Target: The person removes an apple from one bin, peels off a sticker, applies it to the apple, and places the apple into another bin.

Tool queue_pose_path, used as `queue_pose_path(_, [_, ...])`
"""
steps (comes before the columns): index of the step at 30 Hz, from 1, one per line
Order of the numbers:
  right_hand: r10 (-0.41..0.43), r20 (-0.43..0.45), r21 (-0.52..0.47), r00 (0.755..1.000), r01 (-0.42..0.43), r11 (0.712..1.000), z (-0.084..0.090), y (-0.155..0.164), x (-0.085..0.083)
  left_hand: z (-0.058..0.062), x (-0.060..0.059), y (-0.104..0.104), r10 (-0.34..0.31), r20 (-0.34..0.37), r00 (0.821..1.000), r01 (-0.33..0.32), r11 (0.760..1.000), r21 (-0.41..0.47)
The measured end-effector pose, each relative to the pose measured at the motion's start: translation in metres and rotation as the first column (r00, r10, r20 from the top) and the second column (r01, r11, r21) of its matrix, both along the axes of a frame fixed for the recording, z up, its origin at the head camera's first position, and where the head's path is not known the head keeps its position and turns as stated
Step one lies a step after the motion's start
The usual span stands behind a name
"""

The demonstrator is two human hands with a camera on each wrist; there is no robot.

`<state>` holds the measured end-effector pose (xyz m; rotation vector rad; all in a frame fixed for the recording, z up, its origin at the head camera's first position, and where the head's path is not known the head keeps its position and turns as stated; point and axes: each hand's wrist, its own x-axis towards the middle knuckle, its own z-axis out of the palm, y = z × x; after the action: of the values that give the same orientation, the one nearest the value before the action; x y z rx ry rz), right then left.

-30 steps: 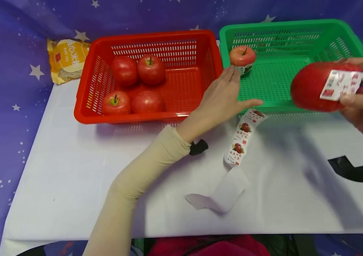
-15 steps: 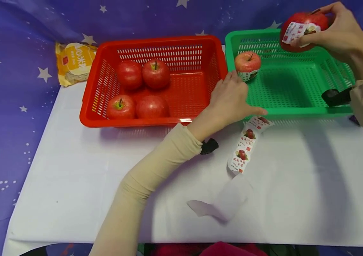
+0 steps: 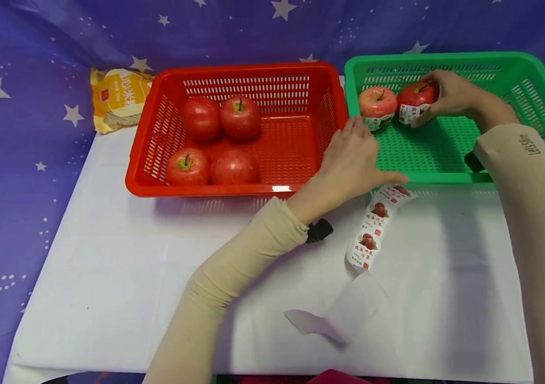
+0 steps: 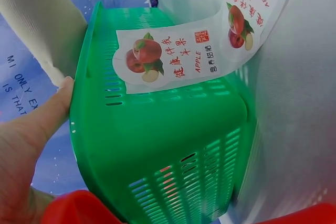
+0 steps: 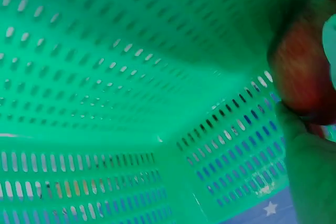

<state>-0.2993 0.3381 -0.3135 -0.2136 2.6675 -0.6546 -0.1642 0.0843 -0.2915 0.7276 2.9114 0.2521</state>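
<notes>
My right hand (image 3: 455, 96) grips a dark red apple (image 3: 415, 96) with a white label, low inside the green basket (image 3: 445, 177). Beside it, at the basket's left end, sits a paler apple (image 3: 377, 101) with a similar label. In the right wrist view the held apple (image 5: 302, 66) shows at the right edge, partly cut off. My left hand (image 3: 351, 157) rests on the green basket's near left corner, thumb stretched along the rim. A strip of apple labels (image 3: 373, 229) hangs at that corner and runs down to the table; the left wrist view shows the label strip (image 4: 163, 56) against the basket's wall.
A red basket (image 3: 210, 190) stands left of the green one, with several unlabelled apples (image 3: 236, 168) inside. A yellow food packet (image 3: 120, 98) lies at its far left. Blank backing paper (image 3: 349, 309) curls on the white tablecloth (image 3: 118, 288). A starry blue cloth (image 3: 234, 32) hangs behind.
My right hand has carried the labelled dark red apple from the right, up over the green basket, and down inside beside the paler apple. My left hand has stayed at the basket's corner.
</notes>
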Motion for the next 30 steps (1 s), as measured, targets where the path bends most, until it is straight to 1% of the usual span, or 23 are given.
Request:
queue_pose_path(2, [0.020, -0.040, 0.036, 0.999, -0.019, 0.999, -0.002, 0.000, 0.003, 0.000, 0.002, 0.000, -0.003, -0.001, 1.000, 0.003, 1.000, 0.007])
queue_pose_path(4, [0.034, -0.053, 0.116, 0.998, -0.027, 0.993, -0.002, 0.001, 0.005, 0.000, 0.003, -0.001, -0.006, -0.008, 1.000, 0.007, 1.000, 0.013])
queue_pose_path(6, [0.050, -0.053, 0.220, 0.997, -0.037, 0.975, 0.000, 0.001, 0.008, 0.000, 0.004, -0.001, -0.009, -0.016, 1.000, 0.009, 1.000, 0.014])
queue_pose_path(8, [0.069, -0.042, 0.311, 0.997, -0.052, 0.949, 0.001, 0.000, 0.009, 0.000, 0.004, -0.001, -0.009, -0.024, 1.000, 0.009, 1.000, 0.009])
queue_pose_path(10, [0.085, -0.042, 0.350, 0.995, -0.065, 0.935, 0.003, -0.001, 0.010, 0.001, 0.005, -0.002, -0.007, -0.029, 1.000, 0.007, 1.000, 0.006])
queue_pose_path(12, [0.099, -0.043, 0.343, 0.994, -0.078, 0.936, 0.003, -0.003, 0.011, 0.001, 0.006, -0.003, -0.004, -0.027, 1.000, 0.004, 1.000, 0.006])
queue_pose_path(15, [0.095, -0.041, 0.301, 0.995, -0.078, 0.950, 0.004, -0.003, 0.011, 0.002, 0.006, -0.002, -0.004, -0.030, 1.000, 0.005, 1.000, 0.006])
queue_pose_path(17, [0.083, -0.029, 0.274, 0.996, -0.072, 0.959, 0.004, -0.003, 0.012, 0.002, 0.006, -0.002, -0.009, -0.032, 0.999, 0.009, 1.000, 0.002])
queue_pose_path(20, [0.064, -0.001, 0.263, 0.998, -0.061, 0.963, 0.007, -0.002, 0.011, 0.003, 0.004, -0.001, -0.015, -0.033, 0.999, 0.015, 1.000, 0.002])
queue_pose_path(22, [0.065, 0.031, 0.272, 0.997, -0.071, 0.960, 0.012, -0.002, 0.011, 0.002, 0.002, -0.001, -0.019, -0.012, 1.000, 0.019, 1.000, 0.008])
queue_pose_path(26, [0.075, 0.016, 0.285, 0.997, -0.076, 0.955, 0.025, -0.002, 0.014, 0.002, -0.004, -0.007, -0.038, 0.060, 0.997, 0.034, 0.997, 0.066])
queue_pose_path(28, [0.058, -0.005, 0.258, 0.998, -0.055, 0.965, 0.032, -0.004, 0.018, 0.003, -0.006, -0.012, -0.057, 0.097, 0.994, 0.045, 0.992, 0.115])
queue_pose_path(30, [0.025, -0.031, 0.202, 0.999, -0.019, 0.979, 0.040, -0.009, 0.023, 0.003, -0.007, -0.018, -0.078, 0.127, 0.989, 0.055, 0.984, 0.172])
